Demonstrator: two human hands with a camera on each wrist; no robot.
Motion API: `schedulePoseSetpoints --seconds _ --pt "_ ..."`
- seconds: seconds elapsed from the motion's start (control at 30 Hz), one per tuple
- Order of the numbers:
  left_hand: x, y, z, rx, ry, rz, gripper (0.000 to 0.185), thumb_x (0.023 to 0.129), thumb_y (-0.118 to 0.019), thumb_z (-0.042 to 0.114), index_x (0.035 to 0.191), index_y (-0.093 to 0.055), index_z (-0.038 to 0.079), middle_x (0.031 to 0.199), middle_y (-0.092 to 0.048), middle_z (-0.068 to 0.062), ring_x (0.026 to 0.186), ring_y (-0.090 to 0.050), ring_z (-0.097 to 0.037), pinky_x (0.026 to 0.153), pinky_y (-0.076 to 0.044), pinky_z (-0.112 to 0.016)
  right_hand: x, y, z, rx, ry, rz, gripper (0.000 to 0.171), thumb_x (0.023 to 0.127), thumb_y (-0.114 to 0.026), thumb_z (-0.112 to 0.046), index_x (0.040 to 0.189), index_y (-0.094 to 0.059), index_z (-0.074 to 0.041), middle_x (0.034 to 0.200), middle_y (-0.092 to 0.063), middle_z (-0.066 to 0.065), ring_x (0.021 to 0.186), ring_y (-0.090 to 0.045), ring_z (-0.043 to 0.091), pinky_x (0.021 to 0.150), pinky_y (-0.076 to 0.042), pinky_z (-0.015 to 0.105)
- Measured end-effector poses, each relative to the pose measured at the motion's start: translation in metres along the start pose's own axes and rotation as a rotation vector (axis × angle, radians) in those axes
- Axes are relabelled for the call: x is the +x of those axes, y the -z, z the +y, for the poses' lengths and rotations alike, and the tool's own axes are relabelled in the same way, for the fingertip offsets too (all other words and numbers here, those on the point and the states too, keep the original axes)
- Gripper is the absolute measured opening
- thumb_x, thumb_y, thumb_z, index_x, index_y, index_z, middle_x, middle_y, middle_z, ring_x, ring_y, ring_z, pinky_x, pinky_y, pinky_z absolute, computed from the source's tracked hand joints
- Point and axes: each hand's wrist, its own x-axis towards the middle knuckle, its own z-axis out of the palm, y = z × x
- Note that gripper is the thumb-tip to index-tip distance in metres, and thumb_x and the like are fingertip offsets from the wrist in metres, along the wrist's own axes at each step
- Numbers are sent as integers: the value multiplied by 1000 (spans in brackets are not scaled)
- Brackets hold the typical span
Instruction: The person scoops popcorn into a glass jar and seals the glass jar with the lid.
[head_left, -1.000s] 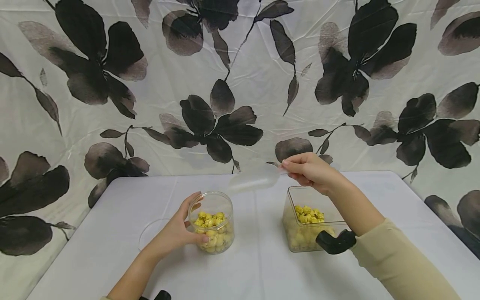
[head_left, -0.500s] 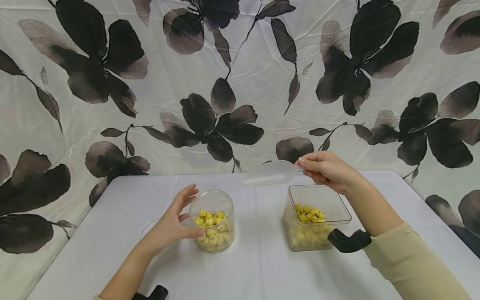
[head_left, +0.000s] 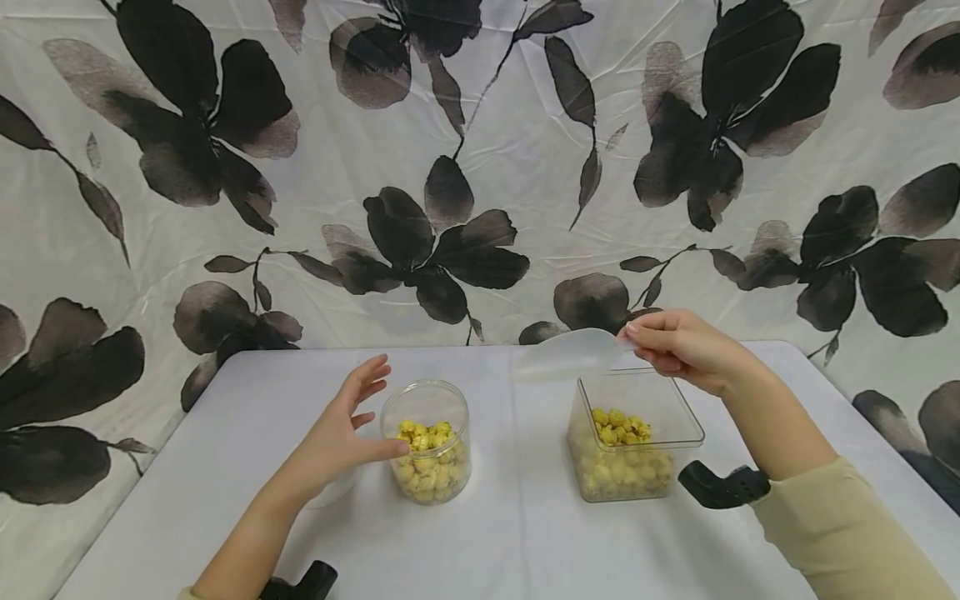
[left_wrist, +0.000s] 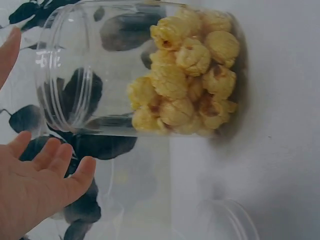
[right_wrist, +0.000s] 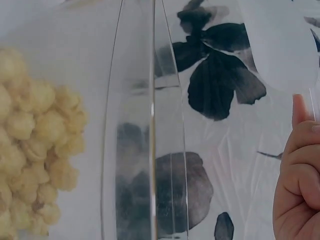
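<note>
A clear round jar (head_left: 426,442) stands upright on the table, partly filled with yellow popcorn (left_wrist: 185,75). Just left of it is my left hand (head_left: 341,433), fingers spread and straight; in the left wrist view the fingers sit apart from the jar's wall. Whether the thumb still touches the jar's front I cannot tell. My right hand (head_left: 686,350) pinches the handle of a translucent white scoop (head_left: 573,354) at the back of the table. The scoop hangs above and behind a clear rectangular container (head_left: 622,458), which also holds popcorn (right_wrist: 35,145).
A clear round lid (left_wrist: 232,217) lies on the table left of the jar, mostly hidden by my left hand in the head view. A white cloth covers the table (head_left: 510,542). Behind its back edge hangs a floral curtain (head_left: 480,250).
My left hand has loosened from around the jar and drawn off to the left, its fingers opening. My right hand has carried the scoop rightward, from near the jar toward the rectangular container.
</note>
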Motion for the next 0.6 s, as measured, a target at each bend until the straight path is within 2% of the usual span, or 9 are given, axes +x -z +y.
schedulePoseSetpoints --seconds 0.13,0.3,0.6 --pt "2 1 11 9 2 18 99 71 -82 13 148 -20 16 148 -27 -11 135 -25 -33 101 -28 -58 -5 7 3 25 5 6 27 98 -47 -10 85 -70 -13 64 -48 -3 48 -18 14 46 -15 26" --pt "5 -1 22 2 -33 19 98 71 -82 13 147 -21 18 148 -27 -9 135 -25 -31 101 -29 -57 -11 17 8 54 37 -16 27 98 -46 -9 87 -71 -13 65 -48 -3 49 -17 14 46 -14 26" --pt "12 -7 35 12 -75 25 99 69 -84 16 146 -23 21 149 -25 -4 136 -24 -27 101 -30 -54 -23 36 16 82 63 -36 29 99 -44 -6 91 -71 -12 66 -50 -3 50 -15 17 46 -12 28"
